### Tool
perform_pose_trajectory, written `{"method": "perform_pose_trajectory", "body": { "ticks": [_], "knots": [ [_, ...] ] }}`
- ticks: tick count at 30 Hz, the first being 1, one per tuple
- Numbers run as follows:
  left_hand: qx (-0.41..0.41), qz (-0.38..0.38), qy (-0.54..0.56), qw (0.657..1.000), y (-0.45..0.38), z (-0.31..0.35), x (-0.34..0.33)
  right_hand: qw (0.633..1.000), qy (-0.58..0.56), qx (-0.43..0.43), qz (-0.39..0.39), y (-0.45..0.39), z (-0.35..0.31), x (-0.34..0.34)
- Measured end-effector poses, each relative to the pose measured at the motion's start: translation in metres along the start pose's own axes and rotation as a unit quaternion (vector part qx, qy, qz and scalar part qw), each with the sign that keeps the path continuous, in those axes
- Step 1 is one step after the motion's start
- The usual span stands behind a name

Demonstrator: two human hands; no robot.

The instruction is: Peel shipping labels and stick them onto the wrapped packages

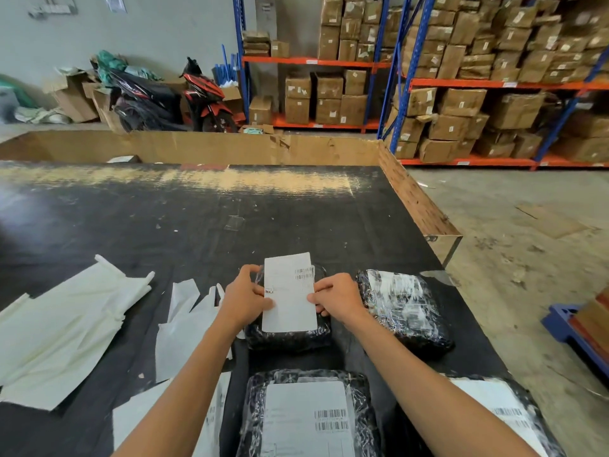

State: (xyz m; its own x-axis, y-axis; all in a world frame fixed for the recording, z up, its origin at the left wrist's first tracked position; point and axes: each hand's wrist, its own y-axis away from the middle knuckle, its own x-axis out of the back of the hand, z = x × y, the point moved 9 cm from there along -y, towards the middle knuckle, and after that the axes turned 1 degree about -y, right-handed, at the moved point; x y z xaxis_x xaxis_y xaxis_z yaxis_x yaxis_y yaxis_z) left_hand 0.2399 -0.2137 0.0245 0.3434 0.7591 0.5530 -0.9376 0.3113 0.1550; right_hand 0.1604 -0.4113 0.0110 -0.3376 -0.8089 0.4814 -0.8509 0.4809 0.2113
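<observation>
I am holding a white shipping label over a black wrapped package in the middle of the table. My left hand pinches the left edge of the label. My right hand pinches the right edge. I think I am at the sticking step. I cannot tell if the label is touching the package yet.

Next I think I need to lay the label flat and straight on the package, then rub it down so it stays with no bumps.

Another package sits just beside this one on my right. A package with a label lies close to me, and one more is at the right corner. White backing papers lie spread out on my left.

The table is dark and scratched, with a pale worn strip far away. A cardboard wall stands along its far edge. Behind it are tall shelves full of brown boxes, and a motorbike by the grey wall.
</observation>
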Motion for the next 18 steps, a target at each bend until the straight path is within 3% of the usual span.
{"method": "perform_pose_trajectory", "body": {
  "ticks": [14, 18],
  "knots": [
    [-0.119, 0.048, -0.032, 0.991, 0.008, 0.008, -0.009, 0.989, 0.126, 0.08, 0.0, 0.004, -0.014, -0.005],
    [-0.16, 0.076, -0.146, 0.973, 0.011, 0.018, -0.008, 0.977, 0.186, 0.103, 0.015, 0.013, -0.022, -0.01]
  ]
}}
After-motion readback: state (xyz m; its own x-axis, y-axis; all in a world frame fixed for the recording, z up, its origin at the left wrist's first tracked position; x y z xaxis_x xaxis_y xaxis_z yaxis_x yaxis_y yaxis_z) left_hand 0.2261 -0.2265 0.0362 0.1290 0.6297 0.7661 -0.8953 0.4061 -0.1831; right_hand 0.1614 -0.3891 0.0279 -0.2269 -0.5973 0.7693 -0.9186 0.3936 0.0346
